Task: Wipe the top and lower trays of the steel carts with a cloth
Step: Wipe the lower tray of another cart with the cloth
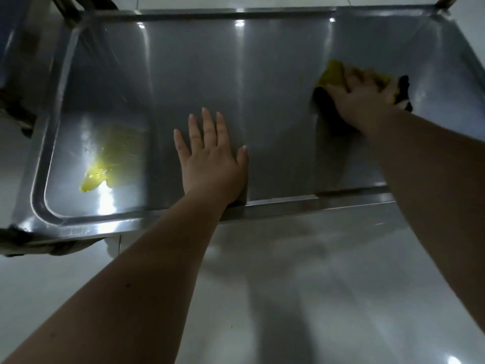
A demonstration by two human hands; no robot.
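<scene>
Steel tray (262,74): rigid, slick, glare all over it, raised rim all round. Floor (315,285) glossy tile just below.

Left hand (210,158) is flat on the tray near the front rim, fingers straight, gripping nothing, likely bracing.

Right hand (359,98) presses the cloth (332,72) onto the tray's right side, fingers laid out over it (blurred).

Cloth is yellow with a dark part, soft and limp, so it should bunch. Best palmed from above, not pinched.

Yellow spill (112,158) at the left end is well apart from the cloth and unwiped.
</scene>
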